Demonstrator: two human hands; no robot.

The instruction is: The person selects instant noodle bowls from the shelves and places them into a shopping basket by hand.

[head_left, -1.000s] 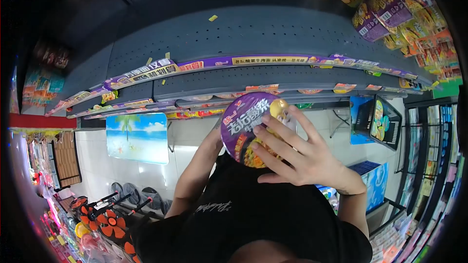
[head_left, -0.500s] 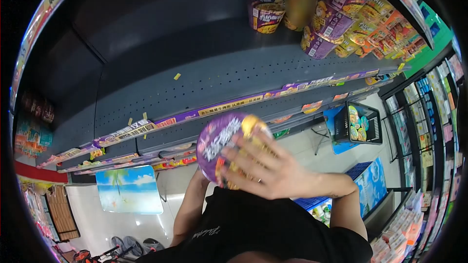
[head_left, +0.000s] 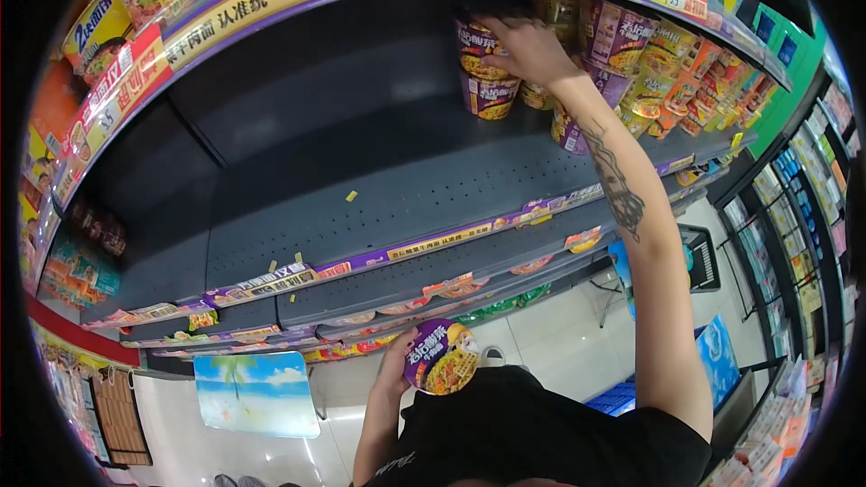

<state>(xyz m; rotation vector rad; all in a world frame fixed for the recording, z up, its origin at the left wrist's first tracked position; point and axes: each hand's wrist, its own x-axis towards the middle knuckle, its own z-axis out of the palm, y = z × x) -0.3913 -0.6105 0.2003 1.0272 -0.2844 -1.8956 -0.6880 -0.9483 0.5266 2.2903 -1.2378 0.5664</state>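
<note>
Near my body, my left hand [head_left: 394,367] grips a round purple noodle cup [head_left: 442,357] by its side, with the printed lid facing up. My right hand [head_left: 532,52] reaches deep into the shelf, its fingers wrapped round the upper rim of another purple noodle cup [head_left: 478,51]. That cup sits on top of a lower purple cup [head_left: 490,96] standing on the dark shelf [head_left: 361,171]. Close beside my right wrist are more stacked purple cups [head_left: 618,36].
An upper shelf edge with price labels [head_left: 262,2] arches over my reach. Yellow-green and orange cups [head_left: 686,72] stand at the right. Below are lower shelf edges, a beach-print table [head_left: 256,394] and a black basket [head_left: 702,259].
My right hand has left the cup at my chest and moved up into the shelf, onto another cup now stacked there. The cup in my left hand is lower, and the view has shifted.
</note>
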